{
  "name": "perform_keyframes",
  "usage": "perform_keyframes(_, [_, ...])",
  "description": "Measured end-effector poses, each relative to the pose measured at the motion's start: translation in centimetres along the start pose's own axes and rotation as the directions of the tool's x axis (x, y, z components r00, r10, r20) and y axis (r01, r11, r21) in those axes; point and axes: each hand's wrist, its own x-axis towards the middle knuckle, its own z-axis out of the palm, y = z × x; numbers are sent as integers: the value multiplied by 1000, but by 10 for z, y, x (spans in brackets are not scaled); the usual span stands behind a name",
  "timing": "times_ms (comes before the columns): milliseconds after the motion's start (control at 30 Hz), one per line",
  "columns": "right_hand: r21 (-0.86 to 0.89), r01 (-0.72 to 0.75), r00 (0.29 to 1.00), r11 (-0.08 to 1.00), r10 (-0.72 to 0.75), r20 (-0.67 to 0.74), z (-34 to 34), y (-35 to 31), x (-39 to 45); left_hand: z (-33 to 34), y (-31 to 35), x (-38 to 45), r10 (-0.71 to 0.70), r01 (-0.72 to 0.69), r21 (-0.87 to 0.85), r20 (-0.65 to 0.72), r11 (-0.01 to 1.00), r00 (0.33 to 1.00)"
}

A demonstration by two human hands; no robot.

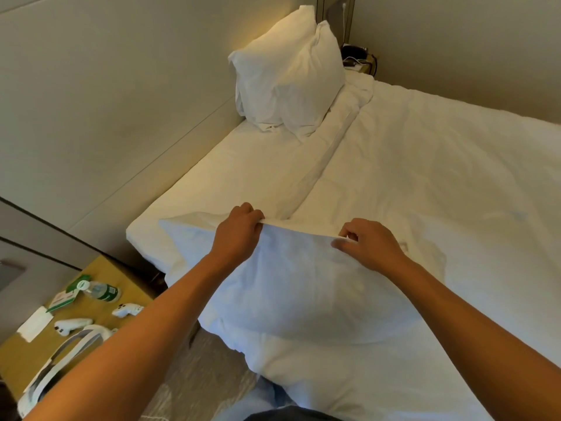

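A white pillow (297,287) in its case lies across the near corner of the bed (425,183), in front of me. My left hand (239,232) grips the far edge of the pillowcase at its left part, fingers curled over the hem. My right hand (370,241) pinches the same edge further right. The edge is lifted slightly off the white duvet. Two more white pillows (288,80) stand propped against the padded headboard at the far end.
A yellow bedside table (130,278) at lower left carries a green-labelled water bottle (100,291), two white controllers (127,309), cards and a white headset (69,350). A second nightstand with cables (359,60) stands beyond the pillows. Patterned carpet lies between table and bed.
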Motion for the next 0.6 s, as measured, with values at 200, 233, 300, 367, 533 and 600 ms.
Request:
perform_keyframes(200, [-135,-134,991,982,131,-30,-1,42,-10,7,-19,10,-28,33,-51,97,998,995])
perform_keyframes(233, [-143,-150,988,978,145,-43,-2,48,-11,9,-21,12,-24,34,-84,116,996,993])
perform_keyframes(300, [-155,-177,983,972,167,-71,-3,55,-10,14,-25,18,-20,40,-135,148,990,989])
perform_keyframes(367, [-123,-182,980,976,171,-99,-1,58,-8,20,-28,24,-16,44,-154,175,987,984])
perform_keyframes(533, [-13,-196,976,981,194,-103,6,64,-7,30,-40,38,-77,107,-118,230,987,970])
perform_keyframes(600, [4,-193,977,981,192,-95,8,69,-8,33,-50,43,-74,82,-26,228,996,971])
